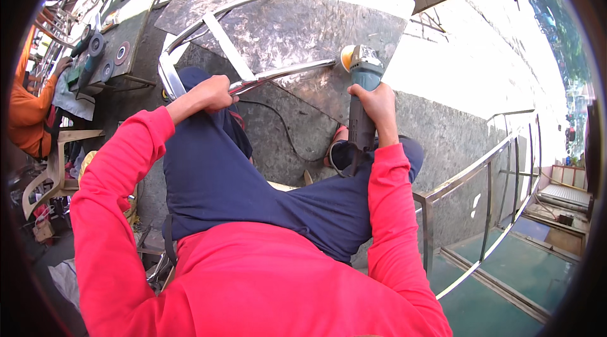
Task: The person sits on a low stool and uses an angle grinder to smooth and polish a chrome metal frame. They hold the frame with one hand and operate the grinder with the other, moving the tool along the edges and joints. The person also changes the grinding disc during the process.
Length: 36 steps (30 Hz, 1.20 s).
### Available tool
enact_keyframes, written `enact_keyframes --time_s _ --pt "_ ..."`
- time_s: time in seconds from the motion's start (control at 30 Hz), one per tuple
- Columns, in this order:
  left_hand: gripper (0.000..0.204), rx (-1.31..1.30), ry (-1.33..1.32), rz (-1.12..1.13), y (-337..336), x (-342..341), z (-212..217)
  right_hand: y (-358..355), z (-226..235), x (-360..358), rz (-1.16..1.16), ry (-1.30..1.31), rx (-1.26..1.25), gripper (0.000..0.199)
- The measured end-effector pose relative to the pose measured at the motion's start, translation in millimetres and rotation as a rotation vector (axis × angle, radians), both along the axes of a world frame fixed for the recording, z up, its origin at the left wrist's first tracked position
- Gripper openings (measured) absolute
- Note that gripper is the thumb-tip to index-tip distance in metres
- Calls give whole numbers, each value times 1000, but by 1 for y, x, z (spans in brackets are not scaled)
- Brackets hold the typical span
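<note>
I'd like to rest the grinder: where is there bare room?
Bare floor lies between the right hand and the railing. The sheet is bare between the frame and its right edge, beyond the grinder. Crowded: the left bench, with tools and discs.

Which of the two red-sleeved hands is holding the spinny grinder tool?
The right hand: it is closed around the teal angle grinder. The left hand grips the shiny metal frame instead.
</note>
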<state>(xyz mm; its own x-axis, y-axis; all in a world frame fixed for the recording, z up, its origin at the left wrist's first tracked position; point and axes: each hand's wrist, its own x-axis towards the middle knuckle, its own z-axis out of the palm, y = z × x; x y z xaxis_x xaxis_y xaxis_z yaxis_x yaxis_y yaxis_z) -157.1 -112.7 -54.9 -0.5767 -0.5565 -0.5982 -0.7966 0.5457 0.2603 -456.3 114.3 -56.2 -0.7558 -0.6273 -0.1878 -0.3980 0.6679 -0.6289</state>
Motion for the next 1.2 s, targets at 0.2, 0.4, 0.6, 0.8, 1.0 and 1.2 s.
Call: enact_keyframes --time_s 0.2,0.4,0.6,0.8,1.0,1.2 --pt "38 -76 54 -56 -2 6 -9 -12 -6 2 34 -15 -26 59" --pt "33 -98 153 -5 9 11 -16 -20 -11 2 60 4 64 59" --pt "30 -79 168 -31 4 7 -3 -24 -7 4 58 -11 53 59" --pt "21 -135 200 -45 -17 7 19 -27 7 -1 40 -57 -16 52" --pt "23 -226 138 -1 -15 38 14 -28 4 -2 63 -84 -99 50" --pt "14 -464 188 -69 0 53 -11 -44 -12 10 167 -48 6 59"
